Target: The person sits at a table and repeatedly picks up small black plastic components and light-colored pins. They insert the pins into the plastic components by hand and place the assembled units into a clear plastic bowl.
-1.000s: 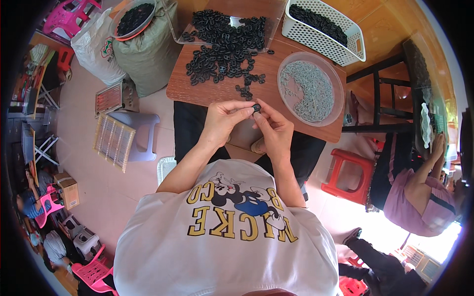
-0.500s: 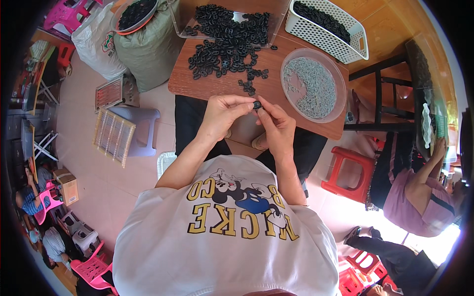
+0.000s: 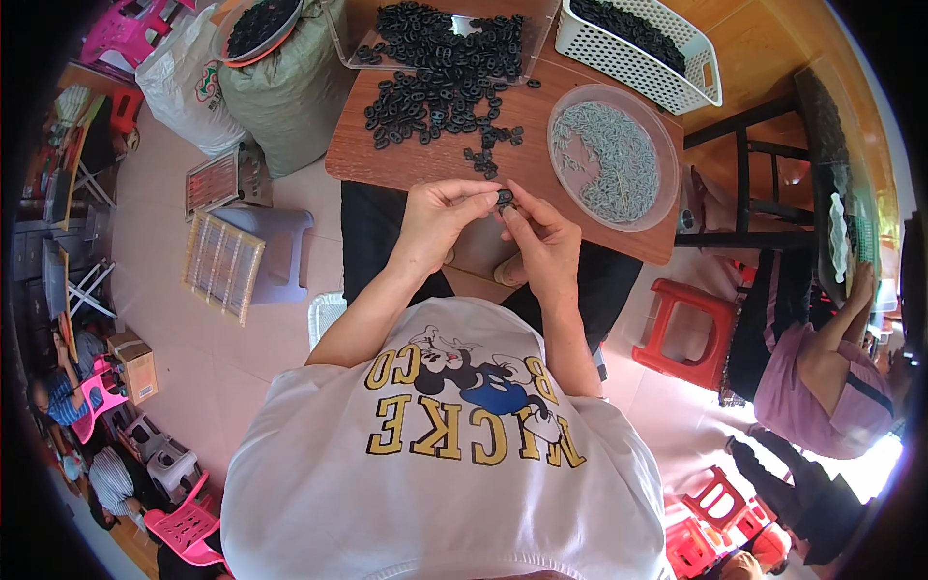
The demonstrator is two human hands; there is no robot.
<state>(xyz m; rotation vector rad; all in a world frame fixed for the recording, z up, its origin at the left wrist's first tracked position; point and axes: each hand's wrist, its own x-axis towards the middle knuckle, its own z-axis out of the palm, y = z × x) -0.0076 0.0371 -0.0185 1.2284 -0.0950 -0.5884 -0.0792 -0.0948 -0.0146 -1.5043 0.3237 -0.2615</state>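
Just off the front edge of the brown table (image 3: 353,145), a small black plastic piece (image 3: 504,197) is pinched between the fingertips of both hands. My left hand (image 3: 435,220) grips it from the left, thumb and index finger together. From the right, my right hand (image 3: 547,244) closes on it with thumb and index finger, hiding part of it. Beyond the hands lie several smaller black parts (image 3: 487,150). Farther back spreads a heap of black oval pieces with holes (image 3: 423,108). To the right is a round clear tray (image 3: 667,184) of small silvery screws (image 3: 619,159).
A clear bin (image 3: 537,39) holding black pieces lies at the table's far edge, beside a white perforated basket (image 3: 619,75). Sacks (image 3: 280,116) and a stool (image 3: 280,256) stand left. A red stool (image 3: 684,333) and a seated person (image 3: 822,387) are to the right.
The black piece has turned slightly in my fingertips, and both hands stay pinched on it. The view has shifted a little. At the lower right, another person's legs have moved right.
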